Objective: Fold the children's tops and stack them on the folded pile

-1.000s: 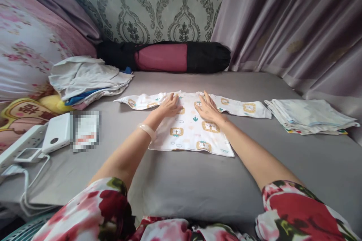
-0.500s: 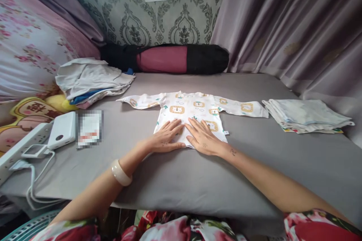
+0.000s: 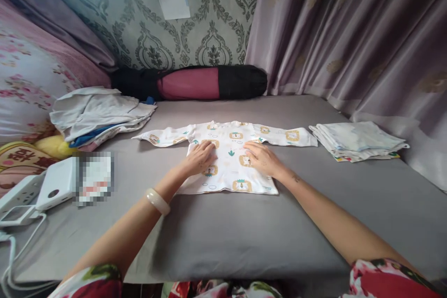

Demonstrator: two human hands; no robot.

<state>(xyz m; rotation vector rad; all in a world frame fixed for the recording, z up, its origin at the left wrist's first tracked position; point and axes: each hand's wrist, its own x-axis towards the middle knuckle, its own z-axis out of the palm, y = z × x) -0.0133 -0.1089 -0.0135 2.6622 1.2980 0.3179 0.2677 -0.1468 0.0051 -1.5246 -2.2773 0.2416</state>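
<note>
- Nearest, floral sleeves [image 3: 384, 279] frame the gray fabric-covered surface [image 3: 216, 237]; a white cable [image 3: 30, 237], power strip [image 3: 21, 195] and boxy power bank [image 3: 57, 186] crowd its left side, beside a pixelated item [image 3: 96, 179].
- A long-sleeved lion-print shirt [image 3: 228, 174], soft white cloth, lies spread flat in the middle, sleeves outstretched.
- Left hand [image 3: 200, 156] (its wrist wears a smooth, pale bangle [image 3: 158, 201]) and right hand [image 3: 263, 160] rest palm-down on the shirt's two sides, fingers extended.
- Folded cloths [image 3: 356, 139] sit just beside the right cuff; rumpled garments [image 3: 98, 111] heap left.
- Behind, a black-and-maroon cylindrical bag [image 3: 188, 84] lies against damask-patterned wallpaper [image 3: 216, 42], near pleated mauve curtains [image 3: 331, 32].
</note>
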